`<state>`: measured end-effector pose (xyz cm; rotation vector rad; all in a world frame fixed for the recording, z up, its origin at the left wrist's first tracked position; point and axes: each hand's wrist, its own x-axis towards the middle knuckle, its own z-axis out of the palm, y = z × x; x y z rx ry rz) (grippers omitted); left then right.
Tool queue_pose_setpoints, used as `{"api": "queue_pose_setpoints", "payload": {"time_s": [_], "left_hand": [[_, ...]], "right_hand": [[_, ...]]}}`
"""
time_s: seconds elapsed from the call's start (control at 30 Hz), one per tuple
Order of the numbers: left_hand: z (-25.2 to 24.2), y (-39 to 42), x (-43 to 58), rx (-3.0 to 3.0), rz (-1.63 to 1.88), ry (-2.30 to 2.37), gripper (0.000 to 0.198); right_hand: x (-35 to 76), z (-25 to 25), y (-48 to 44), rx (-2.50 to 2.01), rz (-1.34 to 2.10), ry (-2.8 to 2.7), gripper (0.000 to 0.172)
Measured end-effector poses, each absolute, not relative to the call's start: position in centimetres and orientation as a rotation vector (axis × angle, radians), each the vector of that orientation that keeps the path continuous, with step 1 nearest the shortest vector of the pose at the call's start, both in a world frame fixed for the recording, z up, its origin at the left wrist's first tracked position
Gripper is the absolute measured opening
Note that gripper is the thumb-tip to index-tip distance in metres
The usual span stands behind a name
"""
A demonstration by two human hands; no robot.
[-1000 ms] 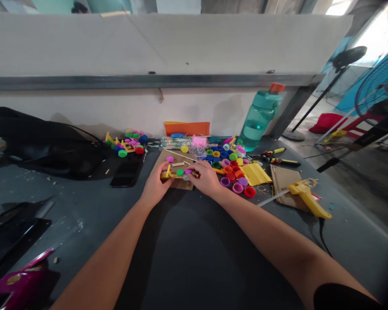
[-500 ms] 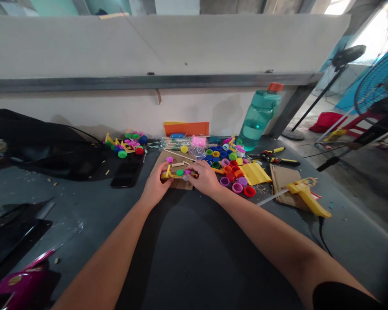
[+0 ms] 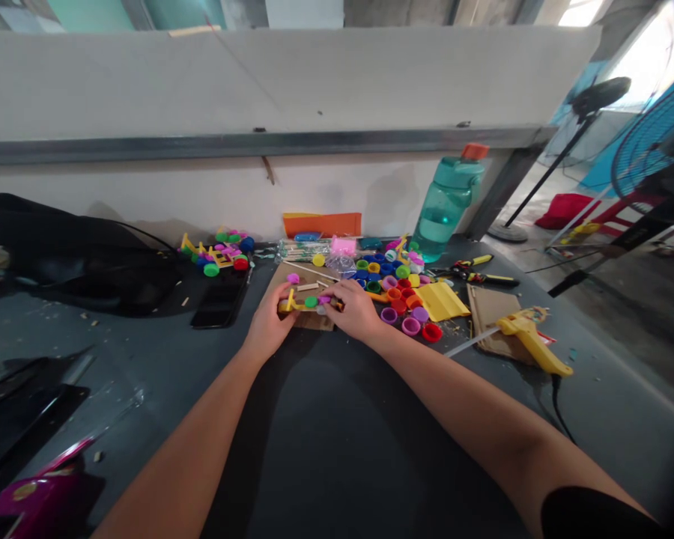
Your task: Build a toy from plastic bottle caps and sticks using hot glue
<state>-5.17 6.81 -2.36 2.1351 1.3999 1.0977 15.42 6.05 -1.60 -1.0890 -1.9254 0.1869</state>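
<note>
Over a flat brown cardboard sheet [image 3: 316,323] on a dark grey tabletop [image 3: 314,419], the left hand [image 3: 270,322] pinches the yellow end of a small plastic piece with green and purple round parts [image 3: 311,302], while the right hand [image 3: 355,311] is clamped on its purple end. Since half a second ago, hands and piece have barely moved, suggesting a steady hold; whether the piece touches the cardboard cannot be told. Loose, colourful round plastic caps [image 3: 399,306] lie just beside the right hand
</note>
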Motion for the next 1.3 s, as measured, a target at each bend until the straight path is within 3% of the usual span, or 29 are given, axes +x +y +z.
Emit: {"api": "queue_pose_setpoints", "payload": {"time_s": [0.77,1.03,1.1,1.23,1.3], "left_hand": [[-2.4,6.9,-5.2,2.104,1.059,1.399,0.055],[-1.4,5.9,-4.8,2.179,1.156,1.333,0.068],[-0.6,5.2,-4.9,2.253,1.305,1.323,0.063],[1.7,3.3,-4.0,2.11,1.741,1.349,0.035],[2.7,2.1,-2.4,1.899,1.7,1.271,0.022]], "right_hand": [[15.4,-1.7,6.1,-1.063,0.196,-1.93,0.017],[15.7,-1.0,5.6,-1.079,0.134,-1.808,0.016],[15.7,-0.5,5.3,-1.099,0.113,-1.724,0.016],[15.6,1.2,4.2,-1.07,0.112,-1.692,0.015],[15.8,2.5,3.3,-1.038,0.12,-1.726,0.016]]}}
